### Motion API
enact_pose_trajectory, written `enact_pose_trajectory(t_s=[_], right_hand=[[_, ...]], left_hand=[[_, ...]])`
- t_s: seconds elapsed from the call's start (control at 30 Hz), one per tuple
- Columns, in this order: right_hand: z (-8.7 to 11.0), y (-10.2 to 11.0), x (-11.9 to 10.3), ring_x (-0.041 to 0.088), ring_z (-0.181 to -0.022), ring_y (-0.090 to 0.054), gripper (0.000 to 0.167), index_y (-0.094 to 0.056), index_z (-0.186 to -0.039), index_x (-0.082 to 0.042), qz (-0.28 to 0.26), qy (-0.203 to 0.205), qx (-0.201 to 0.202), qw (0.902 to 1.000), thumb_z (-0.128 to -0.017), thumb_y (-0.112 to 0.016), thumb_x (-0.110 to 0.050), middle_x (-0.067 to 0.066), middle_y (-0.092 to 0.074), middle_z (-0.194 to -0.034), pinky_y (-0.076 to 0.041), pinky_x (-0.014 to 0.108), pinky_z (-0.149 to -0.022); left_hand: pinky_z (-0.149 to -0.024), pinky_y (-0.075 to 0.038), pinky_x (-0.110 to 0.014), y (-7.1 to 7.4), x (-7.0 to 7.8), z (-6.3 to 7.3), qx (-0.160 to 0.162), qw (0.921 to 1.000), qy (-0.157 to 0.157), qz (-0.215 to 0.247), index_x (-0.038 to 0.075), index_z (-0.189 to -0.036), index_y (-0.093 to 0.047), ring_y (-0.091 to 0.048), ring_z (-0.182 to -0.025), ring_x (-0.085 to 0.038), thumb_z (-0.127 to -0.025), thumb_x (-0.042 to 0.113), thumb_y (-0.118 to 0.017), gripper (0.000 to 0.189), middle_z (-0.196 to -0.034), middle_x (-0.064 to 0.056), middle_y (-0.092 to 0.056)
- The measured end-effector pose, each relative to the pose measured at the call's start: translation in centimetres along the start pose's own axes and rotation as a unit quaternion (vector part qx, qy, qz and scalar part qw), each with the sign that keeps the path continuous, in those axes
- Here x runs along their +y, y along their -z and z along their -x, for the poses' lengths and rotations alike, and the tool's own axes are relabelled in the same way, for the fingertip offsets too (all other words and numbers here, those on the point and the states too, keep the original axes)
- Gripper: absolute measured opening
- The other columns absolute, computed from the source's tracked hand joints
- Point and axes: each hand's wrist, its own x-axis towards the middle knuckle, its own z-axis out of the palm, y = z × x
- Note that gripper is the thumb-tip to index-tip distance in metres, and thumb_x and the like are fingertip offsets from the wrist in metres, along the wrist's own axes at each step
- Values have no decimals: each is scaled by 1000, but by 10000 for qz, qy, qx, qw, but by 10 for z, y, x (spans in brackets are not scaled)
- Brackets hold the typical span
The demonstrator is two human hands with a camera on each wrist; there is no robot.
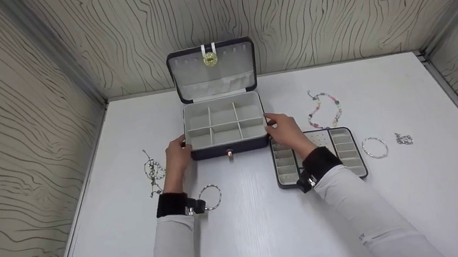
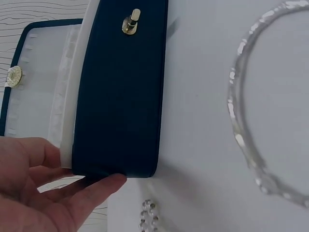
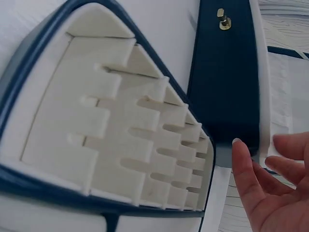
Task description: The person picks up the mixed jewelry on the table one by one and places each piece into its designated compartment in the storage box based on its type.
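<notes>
A dark blue jewelry box point(image 1: 231, 147) stands with its lid point(image 1: 212, 71) raised, showing a pale tray divided into several compartments. At its left side, my left hand point(image 1: 178, 156) grips the wall, thumb near the front corner; the left wrist view shows the fingers at the box's end. My right hand point(image 1: 286, 130) holds the opposite side by the rim and corner, clearer in the right wrist view point(image 3: 277, 176). Under the right wrist lies a separate jewelry tray point(image 1: 349, 152) with narrow slots, partly covered by the arm. A gold clasp point(image 2: 131, 21) sits on the box's front.
A silver bangle point(image 1: 220, 196) lies beside the left wrist, and beaded chains point(image 1: 153, 171) lie farther left. Right of the tray are another bangle point(image 1: 386, 149) and a small silver chain point(image 1: 404, 139). Behind it curves a colorful bead strand point(image 1: 338, 105). Patterned walls point(image 1: 328, 9) enclose the table.
</notes>
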Motion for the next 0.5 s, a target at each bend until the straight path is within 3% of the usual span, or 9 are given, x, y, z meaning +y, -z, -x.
enact_pose_trajectory(t_s=[0.27, 0.5], right_hand=[[10, -6, -6, 31, -94, -61, 45, -50, -139, 4, 285, 124, 98, 9995, -95, -55, -4, 23, -65, -113, -50, 42, -83], [25, -10, -5, 34, -107, -61, 43, -52, -136, 7, 457, 326, -71, 9984, -93, -54, -1, 25, -63, -120, -49, 45, -92]], left_hand=[[-85, -52, -40, 0, -6, 13, 72, 9996, -92, -265, 0, -144, -46, -61, -109, -30, -100, 8, -47, 45, -129, -25, -58], [-90, -51, -44, 3, -13, 30, 64, 9983, -330, -476, -2, -142, -47, -60, -114, -34, -99, 8, -48, 45, -129, -26, -58]])
